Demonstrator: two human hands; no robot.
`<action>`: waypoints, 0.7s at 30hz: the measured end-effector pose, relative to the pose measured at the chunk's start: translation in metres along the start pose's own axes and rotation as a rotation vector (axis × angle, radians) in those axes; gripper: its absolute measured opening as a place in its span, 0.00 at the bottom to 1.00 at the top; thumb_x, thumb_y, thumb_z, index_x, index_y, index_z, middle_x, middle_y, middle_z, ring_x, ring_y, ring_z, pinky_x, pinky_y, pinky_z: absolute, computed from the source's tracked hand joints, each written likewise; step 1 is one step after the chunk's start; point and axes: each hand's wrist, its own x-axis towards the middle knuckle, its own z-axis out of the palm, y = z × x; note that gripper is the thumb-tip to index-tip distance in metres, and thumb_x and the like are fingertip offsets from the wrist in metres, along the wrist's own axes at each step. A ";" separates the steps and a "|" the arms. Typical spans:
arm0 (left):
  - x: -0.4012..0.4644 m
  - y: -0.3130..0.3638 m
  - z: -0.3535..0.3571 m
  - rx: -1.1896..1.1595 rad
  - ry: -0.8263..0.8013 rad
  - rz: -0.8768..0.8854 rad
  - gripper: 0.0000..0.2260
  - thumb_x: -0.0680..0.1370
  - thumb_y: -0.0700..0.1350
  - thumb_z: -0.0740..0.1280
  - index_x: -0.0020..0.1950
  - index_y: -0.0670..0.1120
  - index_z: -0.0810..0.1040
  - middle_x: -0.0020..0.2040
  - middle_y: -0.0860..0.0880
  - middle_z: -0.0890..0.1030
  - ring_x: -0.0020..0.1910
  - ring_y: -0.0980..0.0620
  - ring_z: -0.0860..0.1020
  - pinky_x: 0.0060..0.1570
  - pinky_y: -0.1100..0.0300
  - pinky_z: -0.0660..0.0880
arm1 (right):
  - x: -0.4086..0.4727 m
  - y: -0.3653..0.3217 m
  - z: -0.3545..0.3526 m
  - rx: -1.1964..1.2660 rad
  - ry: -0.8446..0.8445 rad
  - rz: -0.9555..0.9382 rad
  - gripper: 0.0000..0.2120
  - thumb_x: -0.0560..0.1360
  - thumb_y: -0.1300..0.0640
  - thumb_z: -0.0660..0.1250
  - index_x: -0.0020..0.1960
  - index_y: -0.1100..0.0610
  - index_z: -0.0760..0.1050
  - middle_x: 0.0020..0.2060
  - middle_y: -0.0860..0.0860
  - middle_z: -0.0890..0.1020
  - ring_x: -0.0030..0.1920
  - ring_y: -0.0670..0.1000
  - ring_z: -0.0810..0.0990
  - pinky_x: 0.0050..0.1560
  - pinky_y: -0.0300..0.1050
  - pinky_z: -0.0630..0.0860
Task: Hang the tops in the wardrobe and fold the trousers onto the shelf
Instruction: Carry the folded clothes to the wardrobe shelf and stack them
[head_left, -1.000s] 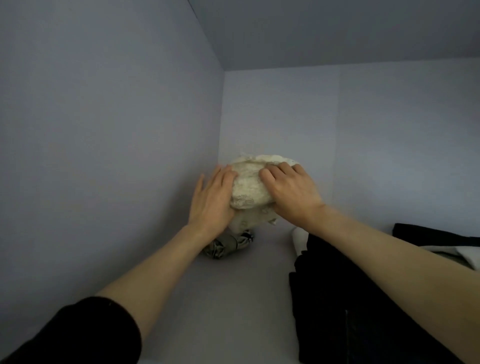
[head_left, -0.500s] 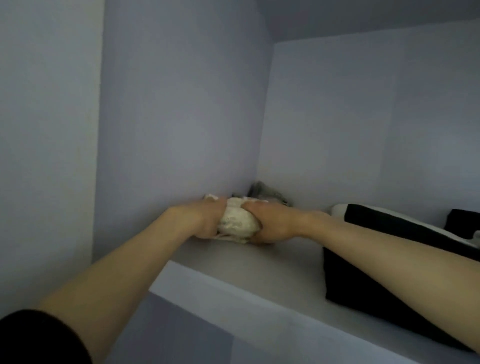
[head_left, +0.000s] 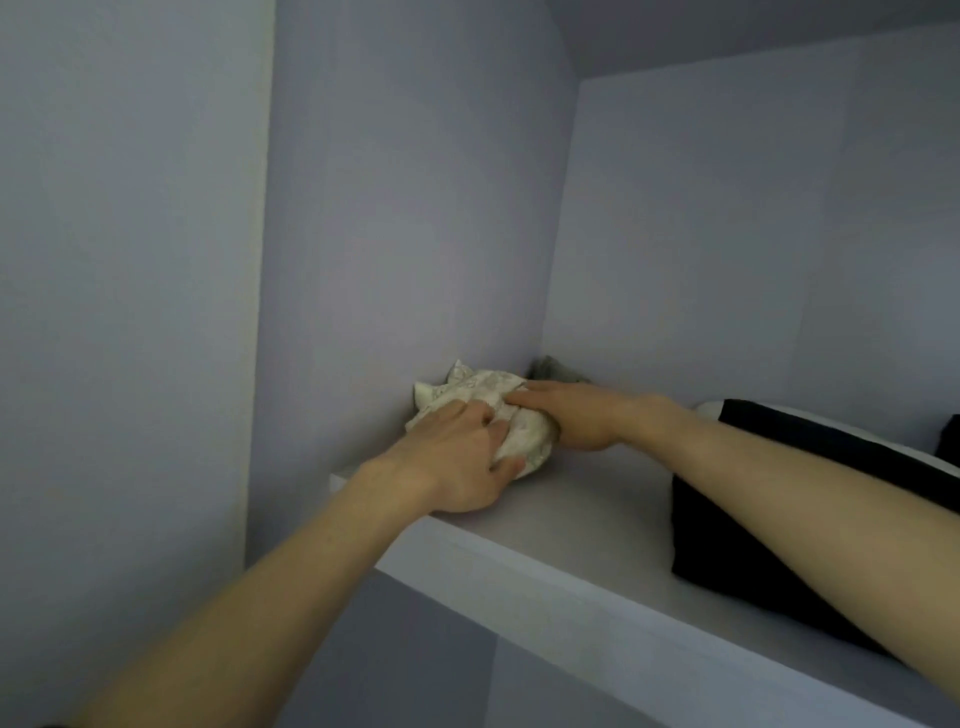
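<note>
On the white shelf (head_left: 582, 519), close to the wardrobe's left wall (head_left: 405, 234), lies a cream bundled garment (head_left: 485, 389). The left hand (head_left: 457, 462) rests on its near side, fingers curled over the cloth with the thumb under the front. The right hand (head_left: 566, 415) grips the bundle from the right, its fingers reaching across the top. A grey cloth (head_left: 553, 370) sits behind in the corner. Further right lies a black folded stack (head_left: 810, 467).
</note>
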 end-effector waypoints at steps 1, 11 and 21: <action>0.003 0.000 0.003 -0.004 -0.094 -0.018 0.26 0.82 0.56 0.51 0.77 0.46 0.55 0.77 0.45 0.54 0.75 0.45 0.52 0.72 0.52 0.51 | -0.003 0.004 -0.006 0.090 -0.071 0.034 0.30 0.77 0.64 0.59 0.77 0.52 0.54 0.76 0.52 0.57 0.74 0.52 0.60 0.73 0.42 0.55; 0.038 0.002 0.019 -0.033 -0.287 -0.150 0.27 0.83 0.54 0.47 0.77 0.45 0.41 0.78 0.46 0.40 0.76 0.45 0.41 0.74 0.48 0.44 | -0.039 0.007 0.000 0.106 -0.202 0.150 0.25 0.81 0.60 0.52 0.77 0.51 0.55 0.76 0.52 0.56 0.75 0.51 0.56 0.72 0.40 0.53; -0.008 0.033 -0.017 -0.249 0.269 0.003 0.24 0.81 0.49 0.58 0.76 0.46 0.58 0.76 0.44 0.57 0.75 0.47 0.56 0.71 0.55 0.55 | -0.100 -0.005 -0.043 0.195 0.238 0.194 0.20 0.80 0.53 0.57 0.72 0.50 0.65 0.69 0.52 0.72 0.68 0.55 0.70 0.66 0.47 0.67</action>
